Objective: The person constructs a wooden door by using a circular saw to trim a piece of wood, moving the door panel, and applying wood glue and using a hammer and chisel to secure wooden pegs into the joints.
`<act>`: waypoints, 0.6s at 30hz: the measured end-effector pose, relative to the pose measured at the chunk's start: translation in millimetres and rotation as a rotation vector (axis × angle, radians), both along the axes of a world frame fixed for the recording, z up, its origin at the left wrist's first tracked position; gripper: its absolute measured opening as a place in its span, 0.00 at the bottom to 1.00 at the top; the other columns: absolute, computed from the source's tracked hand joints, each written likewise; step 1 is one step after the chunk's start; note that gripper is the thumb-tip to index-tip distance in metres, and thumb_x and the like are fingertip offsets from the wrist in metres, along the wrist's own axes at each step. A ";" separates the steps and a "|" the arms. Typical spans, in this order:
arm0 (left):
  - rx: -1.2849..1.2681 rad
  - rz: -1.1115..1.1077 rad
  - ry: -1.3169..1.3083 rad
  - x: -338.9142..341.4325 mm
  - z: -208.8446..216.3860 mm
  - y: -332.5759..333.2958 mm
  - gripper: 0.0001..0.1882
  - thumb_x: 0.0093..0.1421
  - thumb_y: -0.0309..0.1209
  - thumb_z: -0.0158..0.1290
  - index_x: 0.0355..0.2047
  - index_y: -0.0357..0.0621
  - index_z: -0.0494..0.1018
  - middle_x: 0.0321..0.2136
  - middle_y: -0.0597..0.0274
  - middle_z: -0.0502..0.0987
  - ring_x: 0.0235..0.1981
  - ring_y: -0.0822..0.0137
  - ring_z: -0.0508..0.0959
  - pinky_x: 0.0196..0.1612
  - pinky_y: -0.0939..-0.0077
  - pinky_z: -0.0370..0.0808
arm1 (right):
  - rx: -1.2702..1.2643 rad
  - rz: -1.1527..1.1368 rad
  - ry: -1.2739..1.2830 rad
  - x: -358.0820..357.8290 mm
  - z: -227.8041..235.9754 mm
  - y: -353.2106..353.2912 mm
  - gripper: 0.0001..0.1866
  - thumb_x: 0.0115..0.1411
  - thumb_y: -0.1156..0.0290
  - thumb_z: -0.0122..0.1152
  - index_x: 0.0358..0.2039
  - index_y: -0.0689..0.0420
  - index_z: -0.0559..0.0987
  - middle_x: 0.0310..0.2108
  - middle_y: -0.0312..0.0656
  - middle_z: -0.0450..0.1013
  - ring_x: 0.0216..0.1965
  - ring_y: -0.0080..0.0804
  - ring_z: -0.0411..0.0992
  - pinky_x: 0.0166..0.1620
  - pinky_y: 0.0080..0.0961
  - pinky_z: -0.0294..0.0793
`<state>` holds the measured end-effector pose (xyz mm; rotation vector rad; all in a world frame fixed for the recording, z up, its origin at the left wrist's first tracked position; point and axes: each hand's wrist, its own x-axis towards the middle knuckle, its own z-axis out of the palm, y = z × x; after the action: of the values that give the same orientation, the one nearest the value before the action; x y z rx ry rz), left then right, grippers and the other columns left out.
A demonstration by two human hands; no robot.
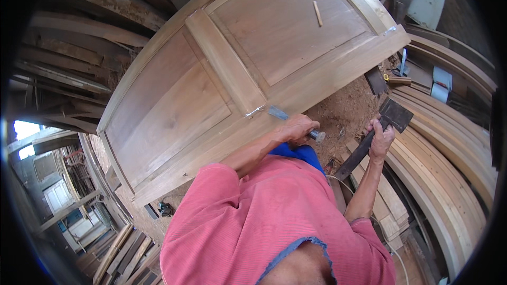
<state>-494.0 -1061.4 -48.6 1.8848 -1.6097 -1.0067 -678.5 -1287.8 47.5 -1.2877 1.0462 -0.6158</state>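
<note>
Across the bench in front of me lies a large wooden panel door (306,88) with recessed fields and a crossing rail (227,58). My left hand (299,127) is closed round the handle of a chisel (278,113). The chisel's flat blade lies over the near edge board, close to a joint with a white smear (255,111). Off to the right, my right hand (381,139) grips a mallet (397,114) by its dark handle, the blocky head raised beside the panel and apart from the chisel. A short thin wooden stick (317,13) rests on the right field.
Curved stacked planks (438,179) fill the right side, with a light blue object (441,84) and a yellow tape measure (386,77) near them. Rough timber (90,31) is piled at the far left. A dark power tool (166,209) sits below the panel's left end.
</note>
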 end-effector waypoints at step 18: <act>-0.059 -0.328 -0.065 11.3 0.0 28.4 0.23 0.47 0.32 0.63 0.46 0.55 0.76 0.33 0.56 0.82 0.39 0.49 0.82 0.39 0.53 0.77 | -0.148 -0.549 0.021 -89.1 -0.3 153.3 0.13 0.67 0.66 0.61 0.42 0.63 0.75 0.28 0.37 0.71 0.26 0.22 0.71 0.29 0.20 0.73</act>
<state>-482.7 -1033.0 -48.6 1.6629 -2.0102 -1.0216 -767.6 -1134.5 47.2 -1.1314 1.4056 -1.1118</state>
